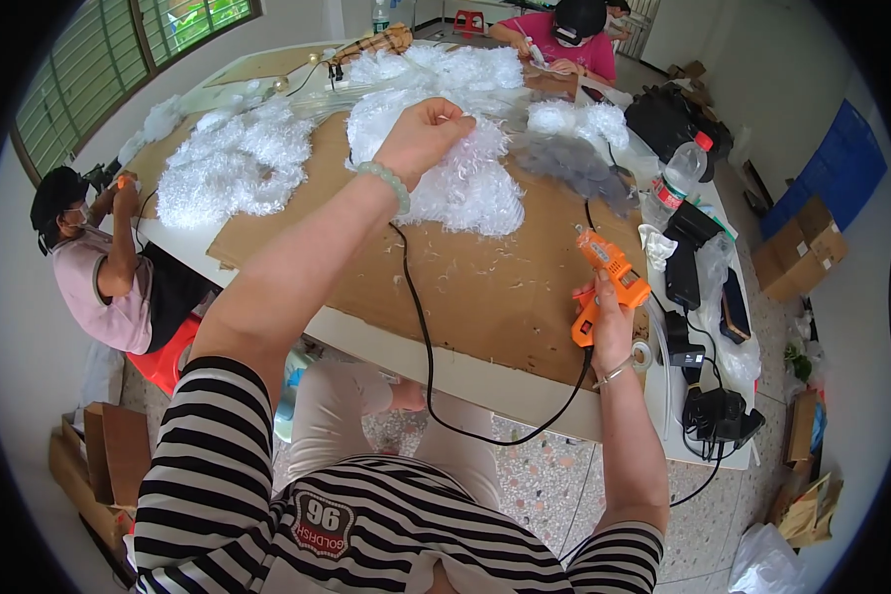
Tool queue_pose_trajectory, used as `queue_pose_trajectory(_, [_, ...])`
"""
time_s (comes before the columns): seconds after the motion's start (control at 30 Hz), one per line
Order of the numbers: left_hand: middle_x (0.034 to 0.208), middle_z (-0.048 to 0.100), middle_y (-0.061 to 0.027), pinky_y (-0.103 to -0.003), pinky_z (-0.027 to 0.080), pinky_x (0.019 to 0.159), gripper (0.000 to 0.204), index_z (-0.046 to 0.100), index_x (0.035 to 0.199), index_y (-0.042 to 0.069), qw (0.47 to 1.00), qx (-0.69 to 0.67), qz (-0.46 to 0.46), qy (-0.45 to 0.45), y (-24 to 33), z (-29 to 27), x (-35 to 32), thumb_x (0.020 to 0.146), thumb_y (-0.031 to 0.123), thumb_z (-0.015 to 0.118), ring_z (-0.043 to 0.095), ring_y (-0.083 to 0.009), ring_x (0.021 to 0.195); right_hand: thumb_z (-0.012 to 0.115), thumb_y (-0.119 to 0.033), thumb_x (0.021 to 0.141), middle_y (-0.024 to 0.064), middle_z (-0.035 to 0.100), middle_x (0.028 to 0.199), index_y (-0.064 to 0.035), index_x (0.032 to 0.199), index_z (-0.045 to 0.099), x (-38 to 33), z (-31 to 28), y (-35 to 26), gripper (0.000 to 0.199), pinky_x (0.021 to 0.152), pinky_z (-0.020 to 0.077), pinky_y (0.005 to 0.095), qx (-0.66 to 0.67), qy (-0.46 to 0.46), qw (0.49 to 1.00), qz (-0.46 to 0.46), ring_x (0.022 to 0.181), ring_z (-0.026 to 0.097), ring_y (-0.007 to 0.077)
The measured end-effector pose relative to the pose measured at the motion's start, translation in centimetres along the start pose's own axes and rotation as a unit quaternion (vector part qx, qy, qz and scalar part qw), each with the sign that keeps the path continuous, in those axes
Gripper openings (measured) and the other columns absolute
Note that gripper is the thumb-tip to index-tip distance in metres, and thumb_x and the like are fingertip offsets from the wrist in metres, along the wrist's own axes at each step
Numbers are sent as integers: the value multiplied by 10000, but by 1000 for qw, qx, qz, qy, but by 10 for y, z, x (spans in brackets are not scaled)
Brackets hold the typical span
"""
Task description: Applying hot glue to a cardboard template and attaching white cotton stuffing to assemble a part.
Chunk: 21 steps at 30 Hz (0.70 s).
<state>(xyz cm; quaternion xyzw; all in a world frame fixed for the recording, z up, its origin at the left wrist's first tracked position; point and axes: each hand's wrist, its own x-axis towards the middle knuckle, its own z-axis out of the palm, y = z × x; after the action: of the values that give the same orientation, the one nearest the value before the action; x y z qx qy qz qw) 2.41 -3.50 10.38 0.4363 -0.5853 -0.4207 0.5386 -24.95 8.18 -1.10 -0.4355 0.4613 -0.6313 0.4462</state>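
- The work surface is a long white table covered over most of its top by a sheet of brown cardboard, flecked with loose white shreds.
- The left hand is closed in a pinch on the top of a fluffy white tinsel mound that lies on the cardboard at mid-table.
- The right hand is clenched around the handle of an orange hot glue gun, nozzle pointing away, held just above the cardboard near the table's right part; its black cord loops off the front edge.
- More white tinsel heaps lie to the left and at the far end, with a grey fluffy patch just right of the mound.
- On the right strip of table stand a clear plastic bottle with a red cap, black glue guns and adapters.
- A person in a pink shirt sits at the left side; another person in a magenta shirt works at the far end.
- The floor is speckled terrazzo; cardboard boxes stand at the right, and louvred windows line the left wall.
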Motion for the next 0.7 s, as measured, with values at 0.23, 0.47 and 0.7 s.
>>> queue_pose_trajectory(0.23, [797,578,-9,-209,411,609,196,605,994,43,998,10,-59,-37,-25,4,-28,814,97,662,491,-80,674,546,-351,917,37,603,764,-86,1008,562,2,-1,2,281,588,438,241,-9,4,1000,-7,664,553,102])
queue_pose_trajectory(0.47, [845,599,-17,-241,454,699,397,597,1120,69,984,31,111,-137,-8,34,-51,741,-48,597,543,-102,767,570,-317,911,-3,568,800,-69,1095,560,2,-2,-3,309,630,445,244,12,41,999,33,726,580,109])
queue_pose_trajectory(0.7, [953,632,-104,-332,469,814,360,638,987,36,877,269,175,-358,-41,13,-81,670,-91,527,599,-250,930,526,-332,927,43,620,781,-76,1055,577,1,-2,-4,291,594,437,247,12,55,998,36,639,541,107])
